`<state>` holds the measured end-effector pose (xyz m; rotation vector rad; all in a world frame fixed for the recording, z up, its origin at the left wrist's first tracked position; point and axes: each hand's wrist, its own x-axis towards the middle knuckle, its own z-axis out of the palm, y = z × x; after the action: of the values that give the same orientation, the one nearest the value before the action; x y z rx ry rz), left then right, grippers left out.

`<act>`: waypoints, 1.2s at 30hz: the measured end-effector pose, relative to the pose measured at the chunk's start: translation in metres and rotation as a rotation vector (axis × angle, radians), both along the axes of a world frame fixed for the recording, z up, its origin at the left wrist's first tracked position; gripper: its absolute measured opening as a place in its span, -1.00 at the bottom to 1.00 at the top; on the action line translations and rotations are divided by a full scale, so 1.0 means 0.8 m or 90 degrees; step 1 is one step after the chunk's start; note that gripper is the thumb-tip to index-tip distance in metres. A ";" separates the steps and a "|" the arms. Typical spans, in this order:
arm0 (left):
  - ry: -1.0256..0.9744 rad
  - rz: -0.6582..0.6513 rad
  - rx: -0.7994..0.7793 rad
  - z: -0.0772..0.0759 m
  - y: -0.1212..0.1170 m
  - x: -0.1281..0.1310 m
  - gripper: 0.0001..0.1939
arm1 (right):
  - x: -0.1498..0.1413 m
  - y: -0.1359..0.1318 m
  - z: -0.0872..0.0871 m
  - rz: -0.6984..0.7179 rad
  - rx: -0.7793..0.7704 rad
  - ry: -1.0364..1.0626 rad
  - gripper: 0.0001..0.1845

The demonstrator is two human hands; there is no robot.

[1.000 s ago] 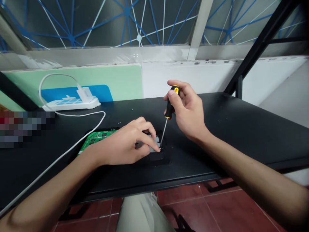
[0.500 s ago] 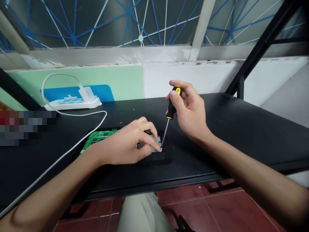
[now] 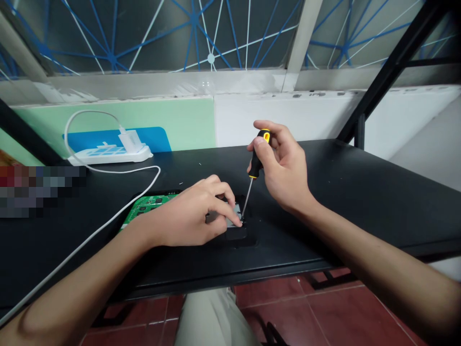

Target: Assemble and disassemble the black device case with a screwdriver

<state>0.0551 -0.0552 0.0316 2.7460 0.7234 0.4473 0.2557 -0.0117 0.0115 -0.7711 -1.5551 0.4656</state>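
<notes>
A green circuit board [image 3: 146, 205] lies in a dark casing on the black table [image 3: 360, 192], near its front edge. My left hand [image 3: 187, 214] rests on it with fingers curled, fingertips pinching a small silvery metal part [image 3: 233, 211] at the board's right end. My right hand [image 3: 283, 166] grips the black and yellow handle of a screwdriver [image 3: 254, 163]. Its thin shaft slants down and its tip meets the metal part just beside my left fingertips. Most of the board is hidden under my left hand.
A white power strip [image 3: 110, 153] with a white charger plugged in sits at the table's back left. Its white cable [image 3: 104, 226] runs across the table towards the front left corner. A black frame post [image 3: 356, 129] rises at the back right. Red floor tiles show below.
Nothing has moved much: both hands hold the same pose, with the screwdriver tip staying on the metal part. The view has shifted very slightly.
</notes>
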 end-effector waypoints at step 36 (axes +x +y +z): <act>0.024 0.033 -0.041 0.005 0.000 -0.005 -0.79 | 0.003 -0.002 0.000 -0.016 0.034 -0.024 -0.67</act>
<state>0.0512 -0.0553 0.0360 2.6871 0.8061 0.3783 0.2580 -0.0130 0.0114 -0.7607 -1.5845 0.3914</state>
